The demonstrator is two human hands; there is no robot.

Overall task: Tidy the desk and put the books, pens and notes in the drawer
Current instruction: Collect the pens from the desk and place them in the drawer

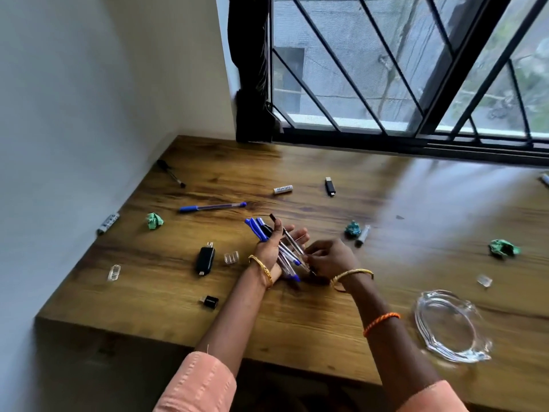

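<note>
A bundle of several blue-capped pens (258, 226) lies across my left hand (269, 251), which is palm up over the middle of the wooden desk (297, 322) with the thumb on them. My right hand (331, 258) touches the lower ends of the same bundle, fingers pinched on one clear pen. A loose blue pen (212, 207) lies on the desk beyond my hands. A black pen (171, 173) sits by the left wall. Crumpled green paper balls lie at the left (154, 220), centre right (353, 229) and far right (503, 248).
On the desk are a glass dish (451, 325) at the near right, a black adapter (205, 259), a small black plug (209, 301), a black USB stick (329, 186), a white battery (282, 190), clear caps and a marker (108, 223) by the wall. A barred window runs behind.
</note>
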